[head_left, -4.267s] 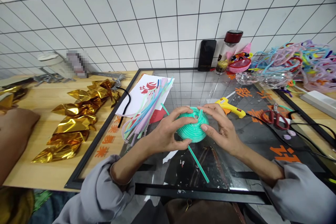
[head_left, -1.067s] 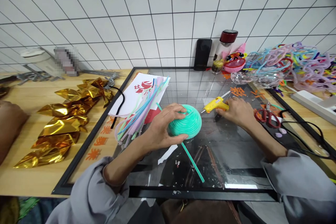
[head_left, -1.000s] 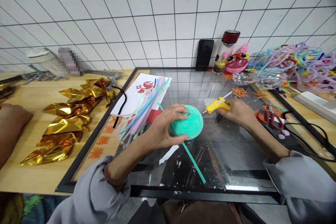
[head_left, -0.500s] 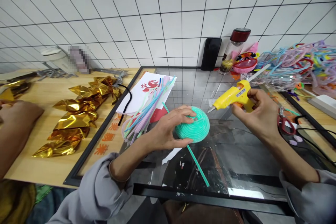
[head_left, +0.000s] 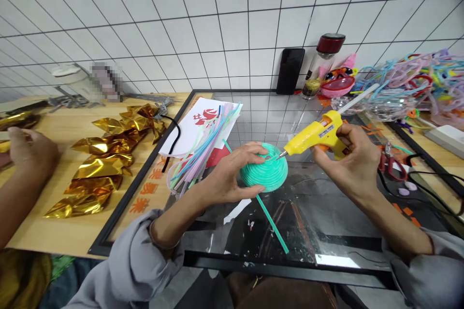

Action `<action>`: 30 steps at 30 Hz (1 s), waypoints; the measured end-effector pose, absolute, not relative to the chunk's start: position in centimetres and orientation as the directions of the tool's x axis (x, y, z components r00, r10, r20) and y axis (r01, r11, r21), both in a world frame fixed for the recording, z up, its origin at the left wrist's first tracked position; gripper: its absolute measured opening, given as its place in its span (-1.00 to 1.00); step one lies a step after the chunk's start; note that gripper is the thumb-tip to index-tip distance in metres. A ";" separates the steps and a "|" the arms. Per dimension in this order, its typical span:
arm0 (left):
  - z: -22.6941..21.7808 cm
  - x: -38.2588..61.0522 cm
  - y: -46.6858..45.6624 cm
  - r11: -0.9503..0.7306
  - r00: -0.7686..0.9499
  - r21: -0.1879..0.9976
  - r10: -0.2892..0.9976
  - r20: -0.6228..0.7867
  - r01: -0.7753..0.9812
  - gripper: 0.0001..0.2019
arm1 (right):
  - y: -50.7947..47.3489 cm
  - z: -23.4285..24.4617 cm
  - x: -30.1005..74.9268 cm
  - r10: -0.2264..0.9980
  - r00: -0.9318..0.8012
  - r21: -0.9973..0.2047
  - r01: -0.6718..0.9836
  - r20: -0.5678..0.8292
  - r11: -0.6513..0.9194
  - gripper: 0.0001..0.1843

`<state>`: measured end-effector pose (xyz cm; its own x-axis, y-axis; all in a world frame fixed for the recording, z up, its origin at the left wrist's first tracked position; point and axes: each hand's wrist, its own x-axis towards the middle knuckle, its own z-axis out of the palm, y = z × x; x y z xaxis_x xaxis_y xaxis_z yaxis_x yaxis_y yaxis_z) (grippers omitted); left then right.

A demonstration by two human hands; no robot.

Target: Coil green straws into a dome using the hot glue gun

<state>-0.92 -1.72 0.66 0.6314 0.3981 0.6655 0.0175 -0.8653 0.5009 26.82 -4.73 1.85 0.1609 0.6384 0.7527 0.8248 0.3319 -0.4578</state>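
From afar I see that the right hand (head_left: 357, 160) has brought the yellow plastic glue gun (head_left: 311, 136), fingers curled round its handle, to the top of the fuzzy-looking coiled green dome (head_left: 268, 174), centre-scene; gluing seems the step in hand, the left hand (head_left: 231, 173) clasping the dome's left side, fingers spread

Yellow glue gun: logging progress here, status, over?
Left hand holding ribbed green dome. Right hand holding yellow glue gun, metal nozzle by dome's top, contact unclear. Left fingertips near nozzle.

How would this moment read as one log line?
left hand: holding green coiled dome | right hand: holding yellow glue gun | nozzle: at dome's top, contact unclear
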 end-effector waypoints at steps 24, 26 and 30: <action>0.5 -1.1 -1.8 -0.913 0.682 0.407 0.319 0.658 0.034 -0.41 | -5.6 2.9 25.8 0.504 -0.027 -0.210 0.888 0.863 0.409 -0.71; 0.4 -1.0 -1.8 -0.921 0.679 0.389 0.305 0.668 0.031 -0.41 | -5.7 3.1 25.8 0.491 -0.063 -0.177 0.887 0.869 0.426 -0.70; 0.4 -0.9 -1.8 -0.926 0.670 0.377 0.288 0.684 0.013 -0.42 | -5.8 3.3 25.9 0.474 -0.103 -0.137 0.885 0.875 0.445 -0.67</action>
